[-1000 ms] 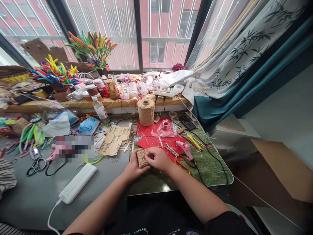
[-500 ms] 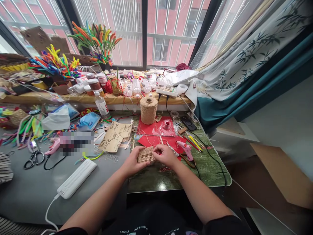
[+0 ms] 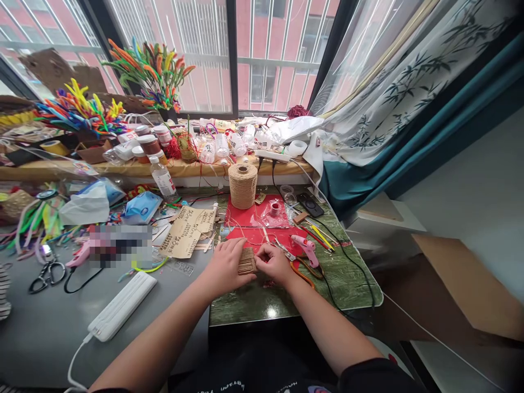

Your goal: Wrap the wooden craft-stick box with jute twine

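Observation:
A small flat piece covered in rows of brown jute twine [image 3: 246, 262] is held over the front of the green mat. My left hand [image 3: 226, 268] grips it from the left, its fingers lying over the far side and the thumb along the near edge. At the right edge of the piece, my right hand [image 3: 273, 265] is closed in a pinch; what lies between its fingertips is hidden. Beyond the hands stands a big spool of jute twine [image 3: 243, 188] on a red sheet [image 3: 237, 218]. Orange-handled scissors [image 3: 303, 277] and a pink glue gun [image 3: 306, 249] lie just right of my right hand.
Printed sandpaper sheets [image 3: 188, 233] and wooden sticks lie to the left. Further left are black scissors [image 3: 47, 276] and a white power strip-like bar [image 3: 123, 307] with a cable. Pencils [image 3: 323, 236] and a black cord [image 3: 356, 262] lie right. A bottle [image 3: 162, 179] stands behind.
My left hand has slid up over the twine-covered piece and hides more of it. The piece has turned and shifted slightly right. My right hand stays pinched at its right edge.

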A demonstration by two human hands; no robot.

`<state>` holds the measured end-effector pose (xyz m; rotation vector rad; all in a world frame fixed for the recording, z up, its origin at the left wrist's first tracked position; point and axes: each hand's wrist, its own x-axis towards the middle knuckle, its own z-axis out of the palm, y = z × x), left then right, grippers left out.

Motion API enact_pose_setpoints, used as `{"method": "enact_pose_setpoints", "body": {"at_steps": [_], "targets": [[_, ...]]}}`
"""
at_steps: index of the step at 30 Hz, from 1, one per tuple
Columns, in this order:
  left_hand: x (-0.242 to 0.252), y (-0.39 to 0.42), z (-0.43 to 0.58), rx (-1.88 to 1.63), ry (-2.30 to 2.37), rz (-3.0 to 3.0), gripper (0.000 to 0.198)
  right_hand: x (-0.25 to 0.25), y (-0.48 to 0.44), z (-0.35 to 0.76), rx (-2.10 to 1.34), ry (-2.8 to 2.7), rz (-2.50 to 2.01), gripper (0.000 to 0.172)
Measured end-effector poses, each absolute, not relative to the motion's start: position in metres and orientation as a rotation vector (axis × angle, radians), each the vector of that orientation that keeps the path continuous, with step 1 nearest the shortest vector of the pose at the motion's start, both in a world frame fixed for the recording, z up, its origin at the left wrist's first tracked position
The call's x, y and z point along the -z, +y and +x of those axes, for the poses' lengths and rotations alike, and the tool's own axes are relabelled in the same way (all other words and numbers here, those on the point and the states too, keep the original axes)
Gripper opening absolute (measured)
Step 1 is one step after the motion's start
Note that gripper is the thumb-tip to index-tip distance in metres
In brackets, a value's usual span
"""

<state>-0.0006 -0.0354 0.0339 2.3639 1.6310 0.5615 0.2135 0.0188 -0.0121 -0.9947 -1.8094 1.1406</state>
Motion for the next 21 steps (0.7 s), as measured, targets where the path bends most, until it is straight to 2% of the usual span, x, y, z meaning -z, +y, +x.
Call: {"method": "enact_pose_setpoints", "body": {"at_steps": [2,4,7,14,21], "targets": [[-0.033,-0.031,0.008,-0.486,1.654,2.382,0.094,0.011,0.018,0.216,-1.079,-1.858,-0.958,0.013],[-0.030,-0.027,0.013,-0.446,1.676,2.374,0.087,0.010,0.018,0.220,-1.061,-1.895,-0.931,0.013],[-0.028,-0.024,0.014,-0.439,1.678,2.369,0.075,0.012,0.020,0.223,-1.154,-1.869,-0.945,0.012],[-0.030,-0.025,0.016,-0.479,1.691,2.339,0.066,0.033,0.030,0.222,-1.361,-1.680,-0.946,0.022],[-0.030,-0.027,0.008,-0.579,1.643,2.260,0.065,0.029,0.026,0.221,-1.386,-1.647,-0.890,0.025]]}}
